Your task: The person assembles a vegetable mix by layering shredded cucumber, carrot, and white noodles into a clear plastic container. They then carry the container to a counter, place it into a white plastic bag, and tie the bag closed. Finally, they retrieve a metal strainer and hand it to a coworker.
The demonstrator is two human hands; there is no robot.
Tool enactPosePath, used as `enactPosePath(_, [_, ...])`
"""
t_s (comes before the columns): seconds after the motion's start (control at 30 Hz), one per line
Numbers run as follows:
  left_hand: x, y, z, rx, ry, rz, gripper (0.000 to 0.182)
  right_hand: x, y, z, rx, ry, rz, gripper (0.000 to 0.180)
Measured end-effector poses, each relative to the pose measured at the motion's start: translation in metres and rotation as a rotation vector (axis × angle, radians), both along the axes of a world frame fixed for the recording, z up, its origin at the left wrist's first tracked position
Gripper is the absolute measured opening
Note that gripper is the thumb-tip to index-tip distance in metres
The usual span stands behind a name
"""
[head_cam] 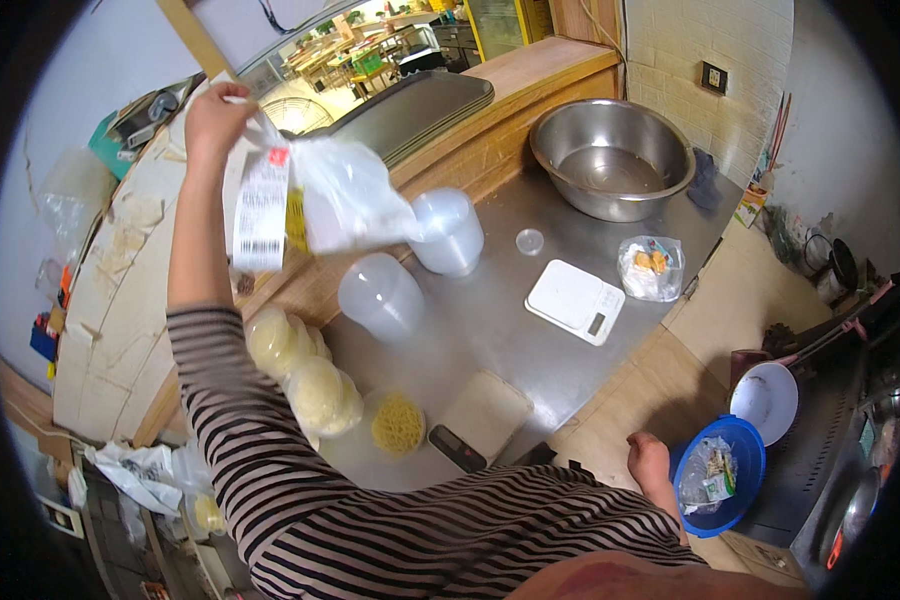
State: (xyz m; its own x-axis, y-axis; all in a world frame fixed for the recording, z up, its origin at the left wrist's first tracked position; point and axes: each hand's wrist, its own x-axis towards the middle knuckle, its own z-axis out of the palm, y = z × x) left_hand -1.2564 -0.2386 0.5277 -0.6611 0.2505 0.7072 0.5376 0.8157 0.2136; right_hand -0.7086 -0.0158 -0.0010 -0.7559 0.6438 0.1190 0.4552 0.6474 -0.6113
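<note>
My left hand [219, 120], raised at the upper left, grips the top of a white plastic bag [349, 195] with a printed paper receipt [261, 214] hanging from it. The bag's lower corner overlaps a stack of clear plastic tubs [448, 232] in the view. A second tub stack [381, 294] stands nearer to me. My right hand [649, 459] hangs low beside the counter, near the blue bin, with its fingers curled; whether they are fully closed is unclear. Packed noodle portions [322, 397] and a round tub of yellow noodles [398, 424] lie by my left sleeve.
On the steel counter [495, 315] are a white digital scale [574, 301], another scale [484, 421], a small round lid [529, 241], an open plastic bag [651, 268] and a large steel basin [612, 159]. Trays [420, 112] lie on the ledge. A blue bin [754, 480] stands at the right.
</note>
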Motion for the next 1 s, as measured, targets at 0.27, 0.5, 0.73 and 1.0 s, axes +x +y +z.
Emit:
enactPosePath(0.27, [-0.185,0.066,-0.01,0.072,-0.025,0.213,0.04,-0.032,-0.012,-0.005,-0.027,-0.198,0.063,0.018])
enactPosePath(0.5, [-0.211,0.09,-0.098,0.086,-0.144,0.008,0.053,-0.037,-0.01,-0.012,-0.104,-0.236,0.083,0.018])
enactPosePath(0.73, [-0.073,0.067,-0.138,-0.069,0.085,-0.174,0.03,-0.047,0.01,-0.021,-0.035,-0.161,0.201,0.02])
enactPosePath(1.0, [0.185,0.023,-0.319,-0.211,-0.485,-0.496,0.01,-0.015,0.026,-0.041,-0.183,-0.373,0.346,0.027])
